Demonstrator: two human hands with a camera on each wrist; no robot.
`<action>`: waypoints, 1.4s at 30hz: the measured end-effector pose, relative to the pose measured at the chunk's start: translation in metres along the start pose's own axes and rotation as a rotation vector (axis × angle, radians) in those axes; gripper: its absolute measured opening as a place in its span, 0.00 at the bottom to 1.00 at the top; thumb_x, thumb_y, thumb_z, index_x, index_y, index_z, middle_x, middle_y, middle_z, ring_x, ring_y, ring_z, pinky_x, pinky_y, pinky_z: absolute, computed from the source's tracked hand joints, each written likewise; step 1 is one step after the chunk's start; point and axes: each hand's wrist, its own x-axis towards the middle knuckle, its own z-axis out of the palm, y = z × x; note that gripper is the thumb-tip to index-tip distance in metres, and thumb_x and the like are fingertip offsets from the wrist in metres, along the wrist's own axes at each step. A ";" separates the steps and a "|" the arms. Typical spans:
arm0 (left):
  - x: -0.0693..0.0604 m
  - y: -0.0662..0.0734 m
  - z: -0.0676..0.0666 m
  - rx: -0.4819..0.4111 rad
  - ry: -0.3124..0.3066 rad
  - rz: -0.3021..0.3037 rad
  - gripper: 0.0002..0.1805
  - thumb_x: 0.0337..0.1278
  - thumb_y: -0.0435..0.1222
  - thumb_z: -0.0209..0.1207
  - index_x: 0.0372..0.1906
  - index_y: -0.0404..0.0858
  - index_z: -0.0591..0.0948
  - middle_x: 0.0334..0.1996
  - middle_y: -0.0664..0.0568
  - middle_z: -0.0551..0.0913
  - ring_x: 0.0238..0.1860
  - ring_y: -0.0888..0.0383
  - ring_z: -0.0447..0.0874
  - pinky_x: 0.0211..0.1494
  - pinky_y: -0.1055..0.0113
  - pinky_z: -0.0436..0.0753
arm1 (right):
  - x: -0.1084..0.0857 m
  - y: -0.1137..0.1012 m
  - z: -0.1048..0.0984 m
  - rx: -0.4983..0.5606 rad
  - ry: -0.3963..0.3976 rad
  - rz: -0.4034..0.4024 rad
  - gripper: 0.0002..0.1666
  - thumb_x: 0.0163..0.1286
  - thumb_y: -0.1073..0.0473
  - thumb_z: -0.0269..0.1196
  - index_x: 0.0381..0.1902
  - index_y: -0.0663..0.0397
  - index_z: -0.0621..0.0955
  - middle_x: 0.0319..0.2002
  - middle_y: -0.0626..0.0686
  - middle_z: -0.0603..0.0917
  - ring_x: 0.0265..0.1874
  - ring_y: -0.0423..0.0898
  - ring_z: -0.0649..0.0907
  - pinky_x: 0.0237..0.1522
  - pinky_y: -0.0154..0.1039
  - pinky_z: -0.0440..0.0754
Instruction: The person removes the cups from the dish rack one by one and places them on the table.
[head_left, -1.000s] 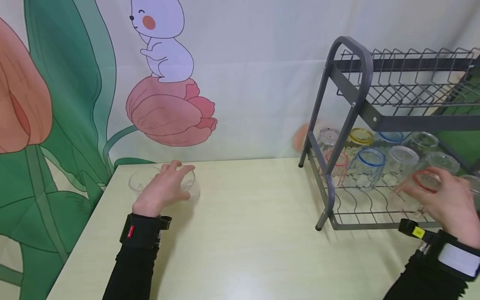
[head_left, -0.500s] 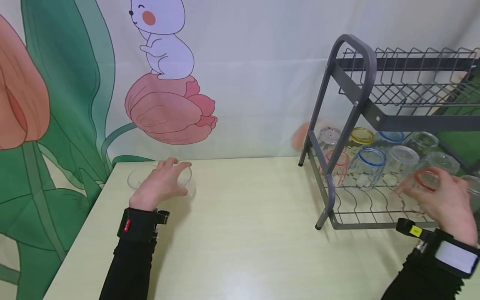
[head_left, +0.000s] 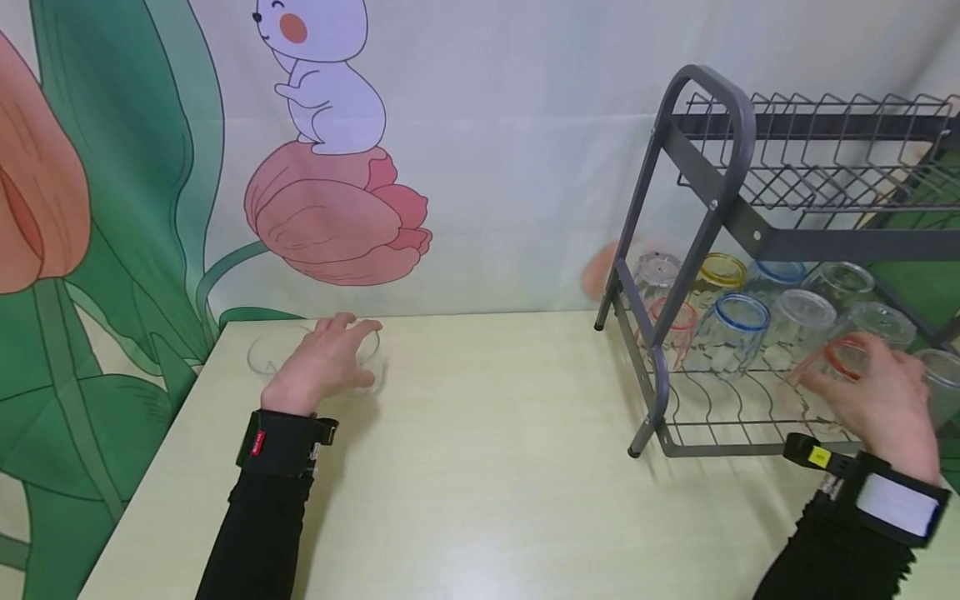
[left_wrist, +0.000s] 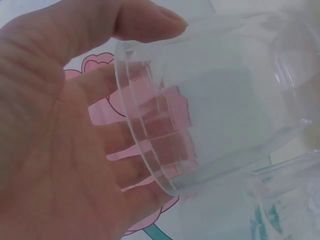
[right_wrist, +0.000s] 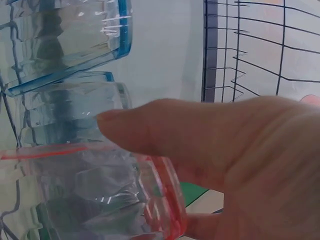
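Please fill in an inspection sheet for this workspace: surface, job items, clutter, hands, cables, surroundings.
Surface: pale tabletop bearing a metal rack.
Job items: clear glass in the left hand, another clear glass beside it on the tabletop, red-rimmed glass in the right hand; other glasses on the rack's lower tier.
Clutter: nothing seen.
Hands: left holds the clear glass; right grips the red-rimmed one at the lower tier; black wrist bands worn.
Cables: nothing seen.
Surroundings: backdrop printed with flowers and a white animal.
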 end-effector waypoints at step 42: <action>-0.008 0.008 -0.008 -0.012 0.001 0.055 0.58 0.43 0.56 0.73 0.77 0.42 0.56 0.76 0.35 0.43 0.75 0.37 0.31 0.71 0.36 0.37 | -0.024 -0.015 -0.016 -0.010 0.112 -0.075 0.46 0.72 0.54 0.58 0.76 0.66 0.47 0.65 0.83 0.46 0.60 0.80 0.55 0.50 0.73 0.67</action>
